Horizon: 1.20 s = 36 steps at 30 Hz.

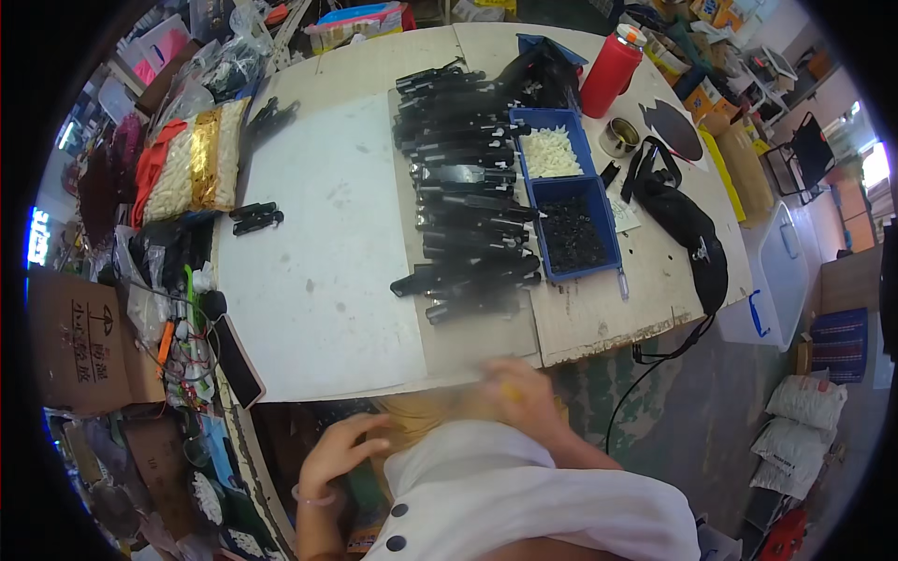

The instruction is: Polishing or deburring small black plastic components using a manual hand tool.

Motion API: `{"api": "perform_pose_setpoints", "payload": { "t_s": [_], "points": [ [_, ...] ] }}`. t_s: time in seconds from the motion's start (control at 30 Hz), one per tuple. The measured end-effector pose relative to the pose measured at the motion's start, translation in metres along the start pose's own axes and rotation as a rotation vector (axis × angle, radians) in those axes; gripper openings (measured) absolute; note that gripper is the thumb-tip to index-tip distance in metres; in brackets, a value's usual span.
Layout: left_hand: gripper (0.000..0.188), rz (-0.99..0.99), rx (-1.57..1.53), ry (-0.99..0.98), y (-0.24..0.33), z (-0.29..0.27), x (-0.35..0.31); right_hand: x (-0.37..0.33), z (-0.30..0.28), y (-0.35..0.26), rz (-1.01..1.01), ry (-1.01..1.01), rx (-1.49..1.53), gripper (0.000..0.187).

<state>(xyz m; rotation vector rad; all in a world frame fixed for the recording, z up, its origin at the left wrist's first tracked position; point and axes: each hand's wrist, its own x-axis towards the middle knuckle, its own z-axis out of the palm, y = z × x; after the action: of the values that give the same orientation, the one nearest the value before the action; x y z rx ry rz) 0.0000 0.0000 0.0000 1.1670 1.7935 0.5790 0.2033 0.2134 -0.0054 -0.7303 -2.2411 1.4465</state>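
Head view: the left hand (346,449) hangs over the lap, fingers loosely bent and apart, with nothing visible in it. The right hand (519,397), blurred, is at the near edge of the pale wooden table (645,313); its fingers look curled, but I cannot tell whether they grip the yellowish patch there. Long, slim black pieces with some shiny metal parts (477,243) lie crosswise in a stacked row, probably so each can be lifted singly. The row runs away from the person, its near end just beyond the right hand, farther from the left. Beside its right side, blue rectangular plastic bins (613,234) separate small cream bits (550,152) from small black ones (571,234), presumably for easy picking.
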Motion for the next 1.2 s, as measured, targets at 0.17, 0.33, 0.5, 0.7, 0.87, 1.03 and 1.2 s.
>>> {"api": "perform_pose_setpoints", "payload": {
  "t_s": [0.17,0.33,0.5,0.7,0.87,1.03,1.2],
  "points": [
    [0.03,0.599,0.373,0.49,0.08,0.011,0.099,0.005,-0.029,-0.007,0.005,0.307,0.088,0.025],
    [0.027,0.539,0.743,0.765,0.129,0.03,0.191,-0.005,-0.035,-0.006,-0.052,0.415,0.01,0.03],
    [0.025,0.538,0.815,0.691,0.129,0.031,0.209,-0.013,-0.041,0.003,0.028,0.493,0.041,0.026],
    [0.037,0.934,0.352,0.677,0.12,0.026,0.197,0.002,-0.044,0.022,0.061,0.484,-0.112,0.015],
    [0.035,0.866,0.399,0.776,0.123,0.027,0.179,0.014,-0.038,0.019,0.004,0.464,-0.153,0.013],
    [0.027,0.725,0.4,0.809,0.123,0.025,0.161,0.017,-0.028,0.012,-0.1,0.425,-0.232,0.017],
    [0.023,0.172,-0.546,0.058,0.105,0.008,0.104,0.004,-0.024,0.013,-0.328,0.182,-0.344,0.013]
  ]
}}
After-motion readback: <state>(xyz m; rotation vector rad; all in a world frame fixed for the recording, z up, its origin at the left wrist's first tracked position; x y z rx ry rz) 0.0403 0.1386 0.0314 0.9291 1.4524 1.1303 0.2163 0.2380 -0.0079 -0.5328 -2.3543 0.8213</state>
